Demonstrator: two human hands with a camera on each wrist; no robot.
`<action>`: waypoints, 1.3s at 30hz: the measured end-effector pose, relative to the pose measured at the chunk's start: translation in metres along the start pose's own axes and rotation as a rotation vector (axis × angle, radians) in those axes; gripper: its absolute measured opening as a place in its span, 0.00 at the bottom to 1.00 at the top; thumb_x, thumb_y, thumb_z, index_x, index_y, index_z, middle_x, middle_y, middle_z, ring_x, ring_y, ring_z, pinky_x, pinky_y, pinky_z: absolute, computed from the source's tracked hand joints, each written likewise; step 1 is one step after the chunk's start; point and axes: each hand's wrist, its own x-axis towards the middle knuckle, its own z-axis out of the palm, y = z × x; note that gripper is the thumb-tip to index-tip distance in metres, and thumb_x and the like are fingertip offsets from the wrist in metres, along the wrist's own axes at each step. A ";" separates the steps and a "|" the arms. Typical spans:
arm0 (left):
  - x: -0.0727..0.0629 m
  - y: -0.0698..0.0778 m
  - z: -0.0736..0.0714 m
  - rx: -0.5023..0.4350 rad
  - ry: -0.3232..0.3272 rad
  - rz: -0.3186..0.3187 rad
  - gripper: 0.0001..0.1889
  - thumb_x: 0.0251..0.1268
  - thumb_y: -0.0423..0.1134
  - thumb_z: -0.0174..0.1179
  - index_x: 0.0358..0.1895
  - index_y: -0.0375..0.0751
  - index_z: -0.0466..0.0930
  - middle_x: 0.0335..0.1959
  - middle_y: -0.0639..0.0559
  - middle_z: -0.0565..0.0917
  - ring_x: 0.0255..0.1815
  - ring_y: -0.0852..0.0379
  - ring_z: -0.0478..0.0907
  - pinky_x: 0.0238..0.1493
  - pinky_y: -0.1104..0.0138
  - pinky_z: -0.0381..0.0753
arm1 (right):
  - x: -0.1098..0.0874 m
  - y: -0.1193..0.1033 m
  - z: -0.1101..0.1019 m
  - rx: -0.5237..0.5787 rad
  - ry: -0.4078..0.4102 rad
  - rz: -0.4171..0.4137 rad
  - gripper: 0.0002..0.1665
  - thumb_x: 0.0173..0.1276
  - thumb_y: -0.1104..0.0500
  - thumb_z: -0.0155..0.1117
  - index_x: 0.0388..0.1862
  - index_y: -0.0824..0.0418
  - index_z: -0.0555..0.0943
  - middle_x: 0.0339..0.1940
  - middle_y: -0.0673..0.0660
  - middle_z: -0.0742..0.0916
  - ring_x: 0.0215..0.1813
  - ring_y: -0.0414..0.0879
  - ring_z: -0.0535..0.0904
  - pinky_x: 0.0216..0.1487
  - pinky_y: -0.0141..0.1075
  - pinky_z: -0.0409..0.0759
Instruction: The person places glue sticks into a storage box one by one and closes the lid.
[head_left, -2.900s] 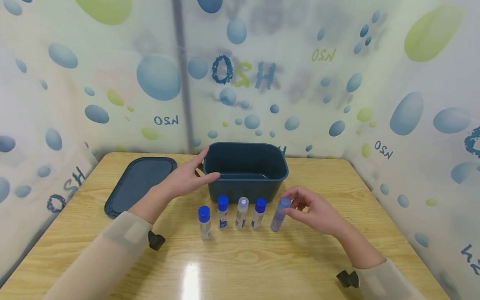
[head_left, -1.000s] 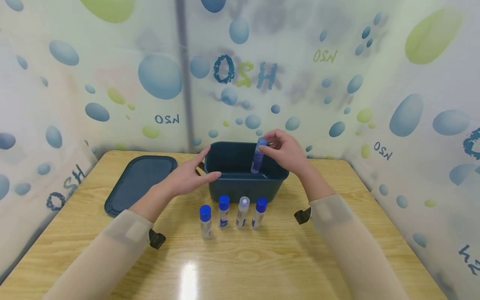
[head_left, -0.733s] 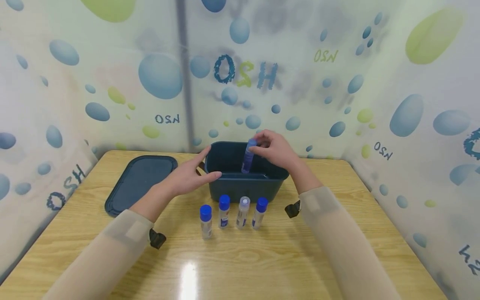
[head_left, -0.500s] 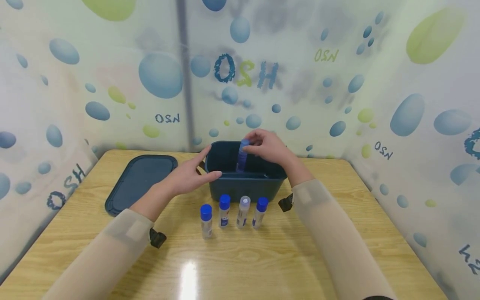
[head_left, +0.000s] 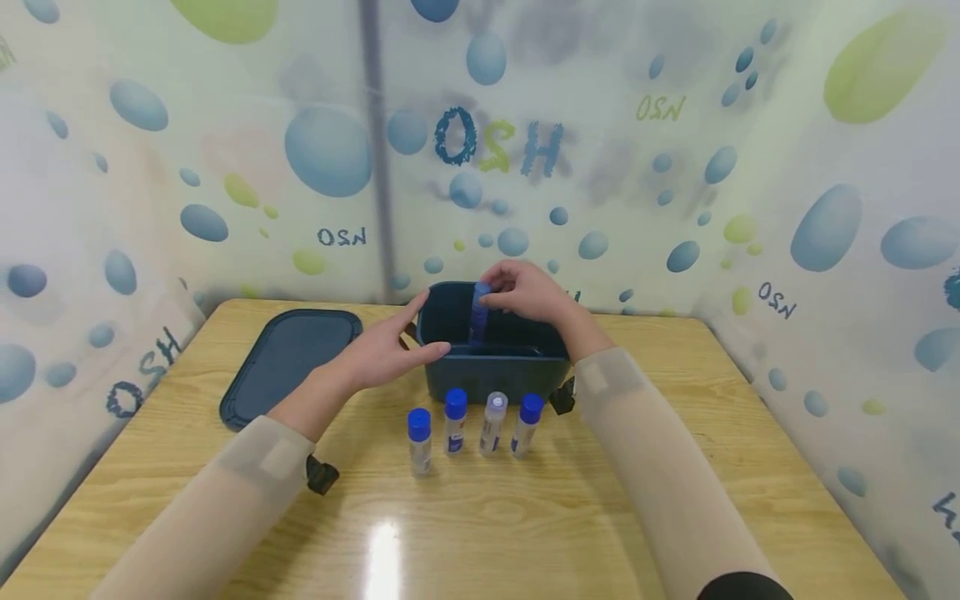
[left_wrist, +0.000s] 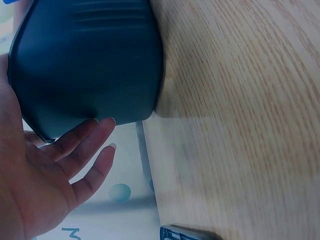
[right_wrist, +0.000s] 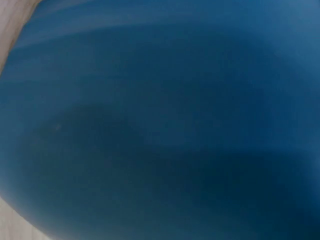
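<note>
Blue tube [head_left: 477,323] in right grip [head_left: 523,292]

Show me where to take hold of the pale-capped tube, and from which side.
Probably best by its pale cap, coming straight down from above. The tube stands upright, cap uppermost; blue-capped tubes flank it on both sides and the bin stands behind, so the top and near side look freest.

Bright, even light filled my head view; white glare streaked the glossy pale-wood table [head_left: 480,533] at lower centre-left, with soft shadows beneath my beige sleeves [head_left: 210,492]. My right wrist view showed the dark-blue plastic tub [right_wrist: 160,100] dim and blurred.
</note>
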 end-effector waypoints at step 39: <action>0.003 -0.002 0.004 0.011 0.016 0.011 0.58 0.71 0.80 0.56 0.93 0.65 0.35 0.68 0.39 0.81 0.59 0.42 0.85 0.53 0.52 0.89 | 0.008 0.007 0.031 0.010 -0.074 -0.035 0.18 0.81 0.56 0.71 0.65 0.59 0.84 0.56 0.60 0.92 0.51 0.52 0.90 0.53 0.44 0.90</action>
